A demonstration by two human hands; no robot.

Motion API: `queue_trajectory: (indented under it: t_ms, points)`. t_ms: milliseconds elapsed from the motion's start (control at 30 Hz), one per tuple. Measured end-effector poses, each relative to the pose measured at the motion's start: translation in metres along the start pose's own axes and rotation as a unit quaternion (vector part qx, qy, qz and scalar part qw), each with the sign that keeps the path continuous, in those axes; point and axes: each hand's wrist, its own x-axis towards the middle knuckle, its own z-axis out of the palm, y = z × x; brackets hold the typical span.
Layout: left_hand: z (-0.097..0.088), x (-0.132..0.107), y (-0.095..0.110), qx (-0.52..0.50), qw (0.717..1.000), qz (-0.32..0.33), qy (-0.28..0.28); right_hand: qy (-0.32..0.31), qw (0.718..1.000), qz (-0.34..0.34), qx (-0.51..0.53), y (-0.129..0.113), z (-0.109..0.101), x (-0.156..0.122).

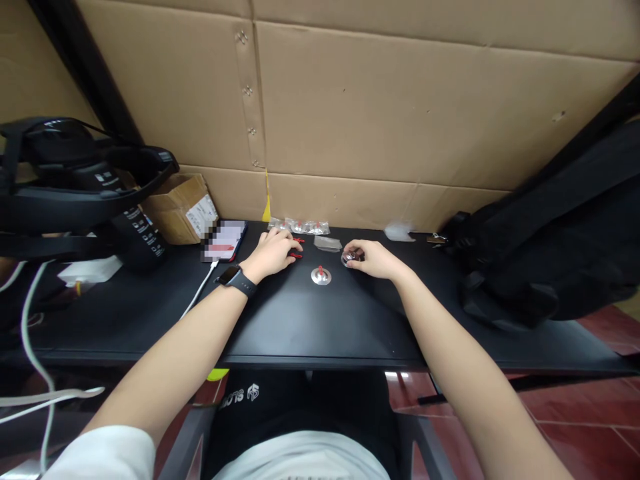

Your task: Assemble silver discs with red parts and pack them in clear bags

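Note:
My left hand [274, 254], with a black watch on the wrist, rests curled on the black desk [300, 320] over small red pieces [297, 248]. My right hand [373, 259] pinches a small round silver part [349, 257] at its fingertips. Between the hands a silver disc with a red piece on top [321, 275] lies on the desk. Small clear plastic bags [300, 226] lie just behind the hands, near the cardboard wall.
A phone [225, 241] with a white cable lies left of my left hand. A cardboard box [183, 207] and a black headset-like device [75, 180] stand at the left. A black backpack [550, 247] fills the right side. Cardboard sheets [400, 107] back the desk.

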Motion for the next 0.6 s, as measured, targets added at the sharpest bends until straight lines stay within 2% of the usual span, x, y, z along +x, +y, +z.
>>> queue_trajectory:
  t_ms: [167,333,467,600]
  points:
    - [0.001,0.000,-0.002,-0.010,1.000,-0.007,0.003,0.019,1.000,-0.005,0.011,-0.001,-0.002,0.000]
    - [0.006,0.003,-0.001,-0.033,0.999,-0.008,0.020,0.050,0.997,-0.038,0.034,-0.003,-0.002,0.000]
    - [0.001,0.005,0.006,-0.115,0.991,-0.006,0.065,0.091,0.990,-0.059,0.087,-0.012,0.003,0.001]
    - [-0.010,0.004,0.018,-0.205,0.973,0.003,0.109,0.114,0.975,-0.091,0.166,-0.028,0.017,0.001]
